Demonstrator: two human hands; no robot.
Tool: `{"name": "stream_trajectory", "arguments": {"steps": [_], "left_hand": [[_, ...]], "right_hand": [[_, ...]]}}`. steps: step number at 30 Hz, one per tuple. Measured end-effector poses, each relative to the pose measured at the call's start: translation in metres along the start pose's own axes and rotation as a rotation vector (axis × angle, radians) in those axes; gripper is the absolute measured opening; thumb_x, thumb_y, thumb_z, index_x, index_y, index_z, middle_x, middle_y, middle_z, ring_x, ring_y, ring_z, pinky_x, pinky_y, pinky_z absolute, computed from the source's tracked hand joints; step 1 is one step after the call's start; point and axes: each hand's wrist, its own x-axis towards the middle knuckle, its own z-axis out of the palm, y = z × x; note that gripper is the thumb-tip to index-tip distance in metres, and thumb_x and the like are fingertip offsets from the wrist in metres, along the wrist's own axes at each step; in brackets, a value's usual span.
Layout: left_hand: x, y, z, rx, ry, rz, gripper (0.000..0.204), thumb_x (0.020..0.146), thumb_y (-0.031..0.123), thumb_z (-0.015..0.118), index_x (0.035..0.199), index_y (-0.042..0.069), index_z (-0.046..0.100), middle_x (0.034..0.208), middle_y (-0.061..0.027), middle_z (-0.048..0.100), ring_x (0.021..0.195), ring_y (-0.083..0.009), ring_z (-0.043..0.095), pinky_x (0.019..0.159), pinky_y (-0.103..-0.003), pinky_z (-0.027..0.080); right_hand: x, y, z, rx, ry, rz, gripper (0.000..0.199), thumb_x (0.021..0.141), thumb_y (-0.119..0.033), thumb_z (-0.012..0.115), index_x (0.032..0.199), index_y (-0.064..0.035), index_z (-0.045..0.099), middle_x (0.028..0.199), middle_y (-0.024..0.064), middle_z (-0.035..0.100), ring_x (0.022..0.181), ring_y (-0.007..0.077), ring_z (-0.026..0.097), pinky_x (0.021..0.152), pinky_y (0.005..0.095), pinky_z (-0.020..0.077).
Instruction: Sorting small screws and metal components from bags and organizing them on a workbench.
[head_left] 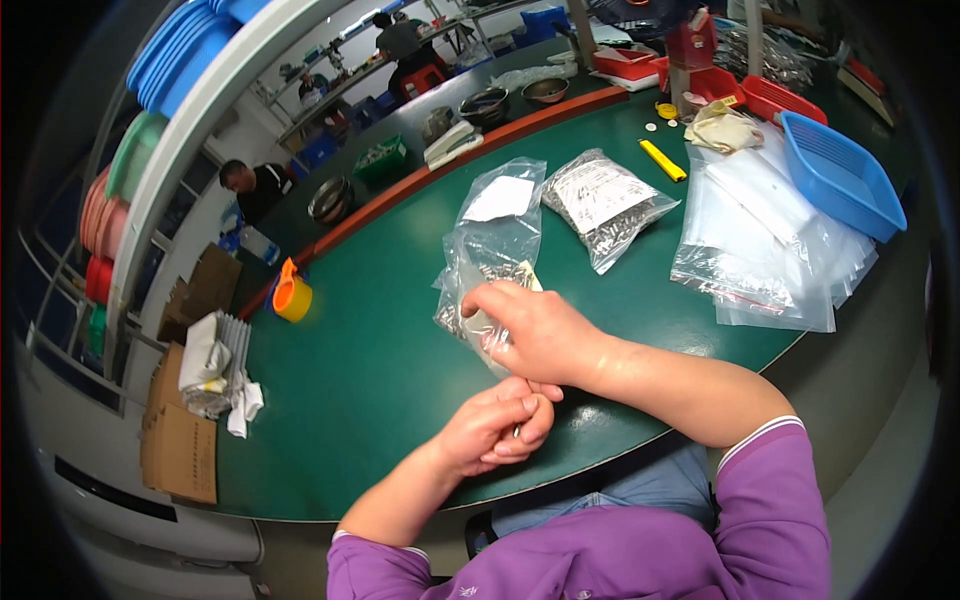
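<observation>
Clear parts bag (pixel 492 240) under right hand (pixel 535 335)

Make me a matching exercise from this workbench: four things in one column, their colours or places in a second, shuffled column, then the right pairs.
Things:
1. basket
2. cup
3. marker pen
4. clear bag of small metal parts

Descriptions:
A. orange, near the table's left edge
B. under the right hand
C. blue, at the far right
D. yellow, lying beyond the sealed bag of parts

Pairs: 1-C, 2-A, 3-D, 4-B
</observation>
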Motion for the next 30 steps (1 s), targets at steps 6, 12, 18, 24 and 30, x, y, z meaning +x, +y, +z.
{"name": "stream_trajectory", "arguments": {"steps": [6, 12, 18, 24, 30], "left_hand": [[0.013, -0.023, 0.028, -0.018, 0.497, 0.476, 0.012, 0.09, 0.013, 0.035, 0.095, 0.005, 0.042, 0.064, -0.0018, 0.039, 0.041, -0.0055, 0.028, 0.032, -0.017, 0.022], [0.014, 0.0, -0.005, 0.002, 0.876, 0.861, 0.018, 0.09, 0.011, 0.033, 0.094, 0.0, 0.047, 0.075, -0.0044, 0.047, 0.058, -0.0083, 0.043, 0.051, -0.02, 0.041], [0.005, 0.023, -0.032, 0.83, 0.832, 0.548, 0.027, 0.089, 0.014, 0.038, 0.109, -0.003, 0.046, 0.103, -0.0118, 0.052, 0.095, -0.0168, 0.051, 0.08, -0.028, 0.043], [-0.009, 0.058, -0.022, 1.142, 0.795, 0.443, 0.053, 0.091, 0.025, 0.039, 0.132, -0.002, 0.021, 0.126, -0.0149, 0.039, 0.114, -0.0209, 0.041, 0.091, -0.031, 0.037], [-0.03, 0.107, -0.015, 0.931, 0.876, 0.437, 0.07, 0.088, 0.051, 0.027, 0.135, 0.002, 0.011, 0.133, -0.0184, 0.03, 0.109, -0.036, 0.046, 0.082, -0.047, 0.044]], "right_hand": [[0.004, 0.007, -0.001, 0.039, 0.091, -0.167, 0.031, 0.07, -0.01, 0.058, 0.1, -0.0101, 0.051, 0.09, 0.0102, 0.057, 0.076, 0.0281, 0.059, 0.066, 0.0348, 0.0491], [-0.004, 0.006, 0.016, 0.148, 0.016, -0.426, 0.03, 0.069, -0.01, 0.059, 0.098, -0.01, 0.053, 0.086, 0.0085, 0.058, 0.072, 0.0257, 0.06, 0.063, 0.0323, 0.0495], [0.003, 0.006, 0.018, 0.274, 0.108, -0.488, 0.028, 0.073, -0.013, 0.06, 0.1, -0.0089, 0.053, 0.084, 0.0082, 0.058, 0.072, 0.0262, 0.06, 0.063, 0.0328, 0.0493], [0.003, 0.011, -0.001, 0.229, 0.125, -0.325, 0.029, 0.078, -0.02, 0.059, 0.106, -0.014, 0.052, 0.081, 0.009, 0.059, 0.068, 0.0244, 0.06, 0.062, 0.0328, 0.049], [0.023, 0.049, -0.023, 0.211, 0.409, 0.013, 0.022, 0.081, -0.019, 0.054, 0.102, -0.0123, 0.054, 0.062, 0.0057, 0.053, 0.054, 0.0184, 0.053, 0.053, 0.0293, 0.0428]]}}
